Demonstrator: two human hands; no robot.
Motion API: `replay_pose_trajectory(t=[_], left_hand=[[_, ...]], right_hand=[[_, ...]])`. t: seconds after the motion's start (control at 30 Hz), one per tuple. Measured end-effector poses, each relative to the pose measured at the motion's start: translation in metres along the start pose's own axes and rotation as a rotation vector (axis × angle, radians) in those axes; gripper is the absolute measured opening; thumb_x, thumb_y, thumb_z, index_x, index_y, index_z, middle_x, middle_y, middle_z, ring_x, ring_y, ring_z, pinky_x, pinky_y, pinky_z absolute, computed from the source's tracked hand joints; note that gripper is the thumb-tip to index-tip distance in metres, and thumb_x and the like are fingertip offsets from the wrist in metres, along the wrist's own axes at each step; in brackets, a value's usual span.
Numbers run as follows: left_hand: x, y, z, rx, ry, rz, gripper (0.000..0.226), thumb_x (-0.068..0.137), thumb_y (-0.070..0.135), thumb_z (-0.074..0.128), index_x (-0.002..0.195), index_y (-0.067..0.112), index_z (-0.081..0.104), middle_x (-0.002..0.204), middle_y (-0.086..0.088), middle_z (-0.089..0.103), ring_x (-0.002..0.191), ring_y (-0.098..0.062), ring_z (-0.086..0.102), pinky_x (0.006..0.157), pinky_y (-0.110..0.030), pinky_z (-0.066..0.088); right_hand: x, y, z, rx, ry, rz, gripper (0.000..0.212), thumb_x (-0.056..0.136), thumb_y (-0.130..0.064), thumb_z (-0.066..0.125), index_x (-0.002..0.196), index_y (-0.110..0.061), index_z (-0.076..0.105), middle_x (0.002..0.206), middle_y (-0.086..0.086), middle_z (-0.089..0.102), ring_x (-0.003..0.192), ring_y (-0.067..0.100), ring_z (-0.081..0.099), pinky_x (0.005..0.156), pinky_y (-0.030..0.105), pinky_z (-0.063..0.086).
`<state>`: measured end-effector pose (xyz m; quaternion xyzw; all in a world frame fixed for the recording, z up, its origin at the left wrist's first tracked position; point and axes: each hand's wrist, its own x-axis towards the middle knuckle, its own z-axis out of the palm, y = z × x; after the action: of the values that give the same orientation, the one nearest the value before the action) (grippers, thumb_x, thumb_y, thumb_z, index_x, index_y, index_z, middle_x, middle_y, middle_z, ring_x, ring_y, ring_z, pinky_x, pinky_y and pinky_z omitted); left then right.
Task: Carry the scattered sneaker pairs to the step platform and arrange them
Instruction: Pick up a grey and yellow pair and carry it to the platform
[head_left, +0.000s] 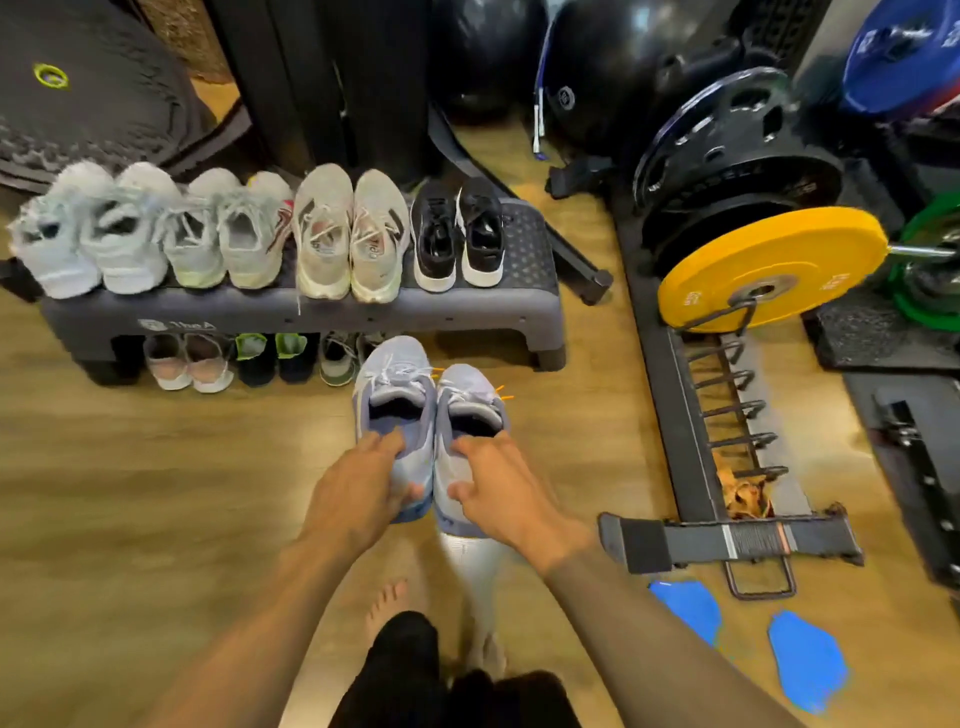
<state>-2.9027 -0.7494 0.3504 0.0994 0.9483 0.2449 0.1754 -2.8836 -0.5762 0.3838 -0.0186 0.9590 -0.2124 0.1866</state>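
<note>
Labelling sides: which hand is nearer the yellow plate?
Right. The right hand, holding a blue sneaker, is below-left of the yellow plate; the left hand, holding the other, is farther left.

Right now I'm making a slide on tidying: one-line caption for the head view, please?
Left hand and right hand hold a pale blue sneaker pair before the step platform topped with four pairs.
</note>
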Motion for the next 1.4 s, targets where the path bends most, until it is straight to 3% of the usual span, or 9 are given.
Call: replay_pose_trajectory(t=[0.23,0.37,0.43,0.53,0.73,0.87,1.0,1.17,1.4], left_hand=[[0.139,-0.099,0.138,0.065,0.073,0.056,0.038,0.078,0.034,0.074,0.107,0.019,0.055,0.097,-0.004,0.052,0.087,-0.03,0.057,0.063,-0.037,0.045],[0.174,-0.141,0.233,0.149,-0.068,0.127,0.035,0.079,0.029,0.072,0.108,0.018,0.057,0.102,-0.005,0.053,0.085,-0.035,0.059,0.065,-0.043,0.049],[0.18,-0.158,0.275,0.131,-0.037,0.155,0.03,0.076,0.017,0.074,0.103,0.014,0.06,0.095,-0.007,0.055,0.076,-0.037,0.058,0.057,-0.042,0.048],[0.208,-0.174,0.315,0.093,0.06,0.193,0.023,0.075,0.013,0.076,0.093,0.011,0.061,0.085,-0.008,0.056,0.068,-0.037,0.055,0.051,-0.042,0.046],[0.27,-0.189,0.339,0.186,0.146,0.229,0.025,0.079,0.024,0.072,0.094,0.015,0.055,0.092,-0.006,0.055,0.074,-0.035,0.055,0.057,-0.039,0.043],[0.317,-0.2,0.339,0.199,0.168,0.249,0.023,0.084,0.025,0.064,0.099,0.021,0.047,0.1,0.001,0.051,0.086,-0.03,0.055,0.063,-0.034,0.034],[0.359,-0.202,0.337,0.212,0.17,0.258,0.026,0.082,0.021,0.065,0.1,0.02,0.046,0.097,0.0,0.049,0.092,-0.032,0.055,0.065,-0.033,0.031],[0.399,-0.201,0.331,0.201,0.125,0.2,0.029,0.085,0.027,0.064,0.105,0.018,0.045,0.103,-0.004,0.049,0.098,-0.035,0.054,0.072,-0.04,0.043],[0.429,-0.206,0.328,0.24,0.085,0.148,0.03,0.088,0.023,0.062,0.112,0.014,0.046,0.11,-0.008,0.049,0.102,-0.037,0.054,0.074,-0.041,0.038]], right_hand=[[0.146,0.095,0.139,-0.07,0.072,-0.057,0.04,0.088,-0.029,0.058,0.126,-0.018,0.053,0.122,0.005,0.059,0.119,0.025,0.043,0.092,0.039,0.046],[0.197,0.156,0.211,-0.111,0.139,-0.116,0.033,0.081,-0.024,0.064,0.112,-0.012,0.064,0.107,0.008,0.067,0.109,0.031,0.055,0.075,0.04,0.053],[0.217,0.183,0.241,-0.155,0.135,-0.095,0.032,0.082,-0.029,0.064,0.112,-0.019,0.064,0.106,0.003,0.068,0.11,0.027,0.055,0.071,0.038,0.053],[0.241,0.208,0.277,-0.225,0.195,-0.072,0.029,0.074,-0.031,0.071,0.102,-0.022,0.067,0.09,0.0,0.069,0.096,0.024,0.061,0.053,0.032,0.05],[0.283,0.235,0.314,-0.153,0.333,-0.075,0.034,0.074,-0.021,0.075,0.107,-0.017,0.068,0.089,0.0,0.069,0.094,0.028,0.06,0.052,0.037,0.053],[0.323,0.243,0.317,-0.138,0.309,-0.029,0.034,0.088,-0.027,0.056,0.122,-0.022,0.056,0.109,-0.004,0.063,0.111,0.022,0.046,0.072,0.038,0.052],[0.356,0.253,0.315,-0.164,0.354,-0.045,0.033,0.091,-0.027,0.05,0.123,-0.022,0.052,0.118,-0.003,0.06,0.112,0.02,0.041,0.078,0.037,0.049],[0.391,0.262,0.311,-0.188,0.402,-0.066,0.035,0.093,-0.026,0.051,0.128,-0.021,0.051,0.116,-0.003,0.061,0.11,0.019,0.042,0.075,0.039,0.051],[0.426,0.261,0.313,-0.219,0.437,-0.073,0.026,0.091,-0.022,0.055,0.117,-0.021,0.055,0.102,-0.004,0.063,0.101,0.018,0.046,0.064,0.037,0.052]])
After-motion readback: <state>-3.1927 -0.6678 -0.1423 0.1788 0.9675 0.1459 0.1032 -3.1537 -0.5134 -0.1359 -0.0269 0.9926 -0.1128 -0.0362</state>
